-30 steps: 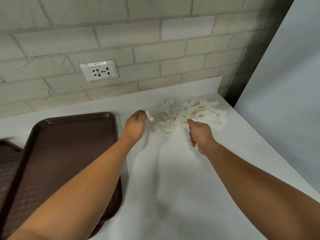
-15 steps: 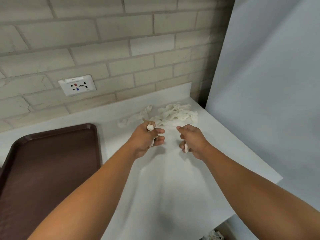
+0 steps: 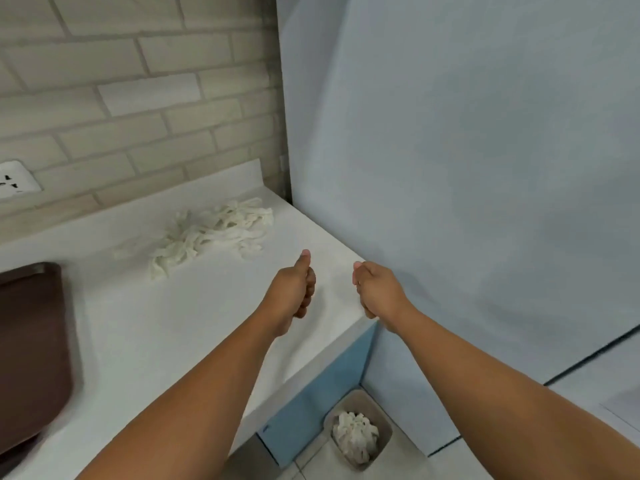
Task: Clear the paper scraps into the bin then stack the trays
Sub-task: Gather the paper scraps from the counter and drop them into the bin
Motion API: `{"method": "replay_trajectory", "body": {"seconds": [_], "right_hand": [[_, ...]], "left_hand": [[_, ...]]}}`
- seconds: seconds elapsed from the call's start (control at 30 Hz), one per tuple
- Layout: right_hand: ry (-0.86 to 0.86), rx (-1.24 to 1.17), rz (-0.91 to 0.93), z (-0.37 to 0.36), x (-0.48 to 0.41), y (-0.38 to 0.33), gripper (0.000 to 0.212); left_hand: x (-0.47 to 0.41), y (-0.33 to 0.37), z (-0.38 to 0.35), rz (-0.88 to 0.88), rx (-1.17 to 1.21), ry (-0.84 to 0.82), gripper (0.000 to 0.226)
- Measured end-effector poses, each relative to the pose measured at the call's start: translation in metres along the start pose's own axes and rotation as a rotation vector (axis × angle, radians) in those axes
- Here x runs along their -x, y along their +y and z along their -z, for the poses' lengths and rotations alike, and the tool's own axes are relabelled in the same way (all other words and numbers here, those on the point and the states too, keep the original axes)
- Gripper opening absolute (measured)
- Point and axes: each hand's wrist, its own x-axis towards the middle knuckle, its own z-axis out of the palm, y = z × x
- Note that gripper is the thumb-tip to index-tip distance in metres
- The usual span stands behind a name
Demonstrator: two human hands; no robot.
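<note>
Both hands are pulling back from the pile twd the right edge of the surface (image 3: 156, 323) vs 0.5 s ago, and the view is swinging right, so the bin (image 3: 385, 445) is now showing on the floor below. The left hand (image 3: 292, 294) is curling its fingers into a fist, thumb up. The right hand (image 3: 379, 292) is curling shut too. Can't tell if either is gripping paper.

Progress, I'd judge: partway. A crumpled white wad (image 3: 355, 434) is already sitting in the bin, but most paper scraps (image 3: 214, 233) are still lying as thin, ribbony strips near the brick wall. The brown tray (image 3: 31, 341), smooth w/ rounded corners, is waiting at left. Stacking not begun.
</note>
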Motion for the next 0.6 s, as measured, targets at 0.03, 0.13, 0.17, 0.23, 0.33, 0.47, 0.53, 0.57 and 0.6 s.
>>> {"method": "replay_trajectory", "body": {"seconds": [0.03,0.13,0.17,0.23,0.33,0.47,0.53,0.57,0.6], "right_hand": [[0.050,0.022,0.014,0.015,0.007,0.009,0.043],[0.136,0.059,0.019,0.052,0.029,0.041,0.052],[0.144,0.062,-0.005,0.062,0.035,0.053,0.054],[0.140,0.073,-0.069,0.077,0.046,0.079,0.056],[0.145,0.076,-0.164,0.091,0.061,0.125,0.059],[0.156,0.131,-0.290,0.093,0.073,0.193,0.062],[0.159,0.177,-0.350,0.089,0.072,0.226,0.062],[0.158,0.206,-0.369,0.086,0.070,0.243,0.062],[0.156,0.233,-0.384,0.083,0.067,0.258,0.062]], "left_hand": [[0.007,-0.006,-0.017,0.001,-0.012,-0.008,0.059],[0.024,-0.029,-0.062,0.006,-0.045,-0.097,0.055],[0.029,-0.040,-0.075,0.013,-0.044,-0.130,0.051],[0.034,-0.068,-0.096,0.015,-0.026,-0.188,0.038],[0.032,-0.119,-0.121,0.005,-0.136,-0.226,0.026],[0.024,-0.183,-0.144,0.080,-0.333,-0.229,0.036],[0.014,-0.212,-0.151,0.132,-0.467,-0.199,0.051],[0.008,-0.228,-0.155,0.157,-0.506,-0.169,0.055],[0.001,-0.244,-0.157,0.179,-0.517,-0.141,0.058]]}}
